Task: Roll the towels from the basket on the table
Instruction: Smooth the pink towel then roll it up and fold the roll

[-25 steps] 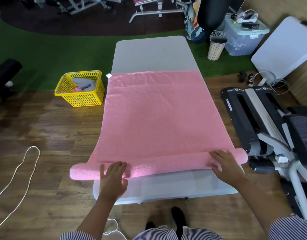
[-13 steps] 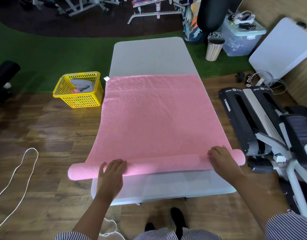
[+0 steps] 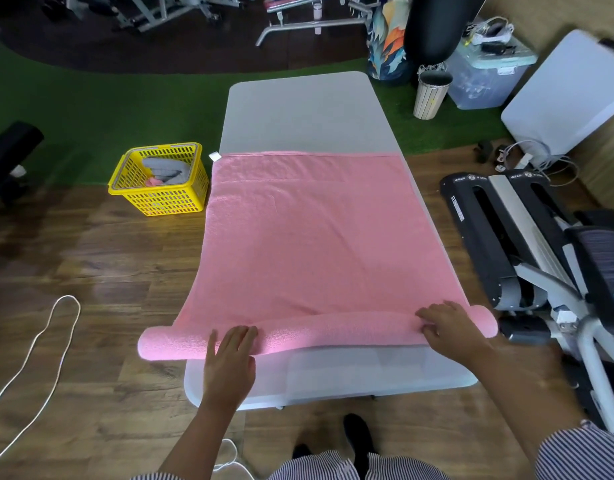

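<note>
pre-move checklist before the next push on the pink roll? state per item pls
1. Both hands on the roll: left hand and right hand rest on the rolled edge of the pink towel. Ok.
2. Roll even end to end: looks about the same thickness across. Ok.
3. Ends supported: both ends of the roll overhang the sides of the table. Not ok.
4. Flat part ahead smooth: no big wrinkles, far edge straight. Ok.
5. Roll tightness inside: cannot tell.
6. More towels waiting: yellow basket on the floor holds grey and pink cloth. Ok.
</note>
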The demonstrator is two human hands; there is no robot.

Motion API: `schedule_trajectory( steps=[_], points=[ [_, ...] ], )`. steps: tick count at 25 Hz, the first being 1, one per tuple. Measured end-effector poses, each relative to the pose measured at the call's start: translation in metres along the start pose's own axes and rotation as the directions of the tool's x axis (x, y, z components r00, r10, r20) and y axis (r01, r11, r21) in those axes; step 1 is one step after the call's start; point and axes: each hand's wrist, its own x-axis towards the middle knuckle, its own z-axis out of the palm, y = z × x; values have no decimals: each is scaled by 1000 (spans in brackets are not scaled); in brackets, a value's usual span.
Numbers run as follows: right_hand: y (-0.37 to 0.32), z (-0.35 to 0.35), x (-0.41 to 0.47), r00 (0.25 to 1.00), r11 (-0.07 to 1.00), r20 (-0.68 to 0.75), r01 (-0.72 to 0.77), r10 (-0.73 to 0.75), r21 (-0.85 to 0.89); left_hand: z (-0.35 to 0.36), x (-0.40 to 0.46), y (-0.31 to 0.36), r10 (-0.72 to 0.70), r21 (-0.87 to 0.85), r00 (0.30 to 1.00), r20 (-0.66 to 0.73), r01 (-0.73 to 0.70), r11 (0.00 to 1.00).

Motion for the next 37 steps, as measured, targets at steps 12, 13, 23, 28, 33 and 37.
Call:
schedule_trajectory(
  steps=[12, 13, 23, 28, 33, 37],
  points=[
    [9, 14, -9, 997, 1000, -73, 20, -22, -23, -9, 26, 3, -100, -20, 995, 2, 100, 995],
    [11, 13, -10, 998, 999, -57, 20, -22, -37, -8, 27, 3, -80, -17, 997, 3, 80, 997],
    [-13, -15, 16, 980, 992, 157, -113, 119, -47, -7, 4, 0, -18, -57, 999, -27, 16, 998],
    [-7, -3, 3, 989, 982, -43, -133, 140, 135, -12, 10, -9, 18, -75, 993, 120, -9, 997],
    [-2, 6, -8, 987, 990, -104, -111, 119, 82, -16, 20, -10, -26, -153, 989, 143, 48, 987],
    [-2, -1, -7, 979, 984, -94, -178, 179, 19, -15, 19, -8, 24, -177, 990, 142, 1, 984]
  ],
)
